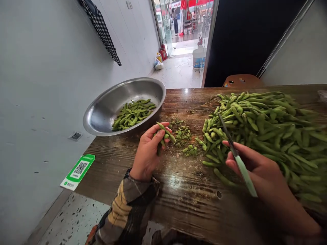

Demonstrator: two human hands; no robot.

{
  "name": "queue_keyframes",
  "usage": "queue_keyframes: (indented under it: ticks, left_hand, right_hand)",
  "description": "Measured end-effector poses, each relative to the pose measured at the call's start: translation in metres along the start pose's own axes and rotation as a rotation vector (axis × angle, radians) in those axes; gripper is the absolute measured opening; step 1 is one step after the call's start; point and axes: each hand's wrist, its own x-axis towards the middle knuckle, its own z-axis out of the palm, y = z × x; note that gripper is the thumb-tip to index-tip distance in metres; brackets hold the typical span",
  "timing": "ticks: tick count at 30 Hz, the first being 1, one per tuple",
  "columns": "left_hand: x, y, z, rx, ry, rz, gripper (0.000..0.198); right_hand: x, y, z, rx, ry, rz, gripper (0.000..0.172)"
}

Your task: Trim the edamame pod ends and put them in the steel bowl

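Observation:
My left hand (150,149) is closed around a few green edamame pods (166,132), one poking out past the fingertips. It is above the table, just right of the metal basin. In my right hand (258,166) is a pair of scissors (241,166) with a pale green handle, seen nearly edge-on. Their dark blades point up and to the left, in front of a big heap of edamame pods (265,126). Between my hands lies a small pile of cut-off pod tips (184,133) and scraps.
A wide steel basin (95,117) with some pods in it stands tilted at the table's left edge. A green payment-code card (79,170) lies at the near left corner of the wooden table (107,170). Beyond are a brown stool (242,81), a white bucket (199,58) and an open doorway.

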Motion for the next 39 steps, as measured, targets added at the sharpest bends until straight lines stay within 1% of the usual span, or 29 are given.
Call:
queue_keyframes:
  ticks: [2, 5, 9, 11, 13, 15, 18, 21, 23, 26, 30, 35, 39]
  left_hand:
    - [-0.001, -0.004, 0.004, 0.044, -0.045, 0.01, 0.026]
    - [-0.004, -0.005, 0.016, 0.166, -0.153, 0.014, 0.025]
    - [-0.008, -0.004, 0.036, 0.321, -0.281, 0.066, 0.024]
    - [-0.01, -0.007, 0.044, 0.36, -0.313, 0.084, 0.025]
    - [-0.012, -0.012, 0.047, 0.383, -0.317, 0.085, 0.025]
    - [-0.014, -0.019, 0.047, 0.417, -0.312, 0.089, 0.025]
    - [-0.016, -0.026, 0.044, 0.544, -0.343, 0.113, 0.024]
    - [-0.016, -0.028, 0.042, 0.671, -0.356, 0.173, 0.021]
    - [-0.015, -0.029, 0.042, 0.711, -0.349, 0.213, 0.019]
    - [-0.014, -0.029, 0.042, 0.725, -0.368, 0.246, 0.018]
    - [-0.011, -0.032, 0.041, 0.699, -0.404, 0.223, 0.02]
    - [-0.006, -0.037, 0.038, 0.741, -0.403, 0.193, 0.021]
    - [-0.003, -0.04, 0.036, 0.757, -0.391, 0.196, 0.02]
  right_hand:
    - [0.002, 0.001, 0.001, -0.019, -0.041, -0.062, 0.057]
    - [0.005, -0.001, 0.002, -0.044, -0.081, -0.18, 0.054]
    - [0.007, -0.008, -0.003, -0.075, -0.115, -0.247, 0.054]
    - [0.008, -0.01, -0.005, -0.091, -0.144, -0.272, 0.055]
    - [0.008, -0.01, -0.006, -0.114, -0.177, -0.294, 0.055]
    - [0.008, -0.009, -0.006, -0.128, -0.204, -0.311, 0.055]
    - [0.009, -0.007, -0.002, -0.129, -0.226, -0.342, 0.057]
    - [0.009, -0.005, 0.002, -0.134, -0.235, -0.372, 0.058]
    - [0.01, -0.004, 0.005, -0.149, -0.237, -0.383, 0.057]
    - [0.009, -0.002, 0.009, -0.193, -0.215, -0.394, 0.053]
    - [0.009, 0.004, 0.011, -0.249, -0.175, -0.402, 0.051]
    - [0.012, 0.01, 0.009, -0.266, -0.199, -0.408, 0.045]
    - [0.013, 0.007, 0.006, -0.253, -0.228, -0.369, 0.044]
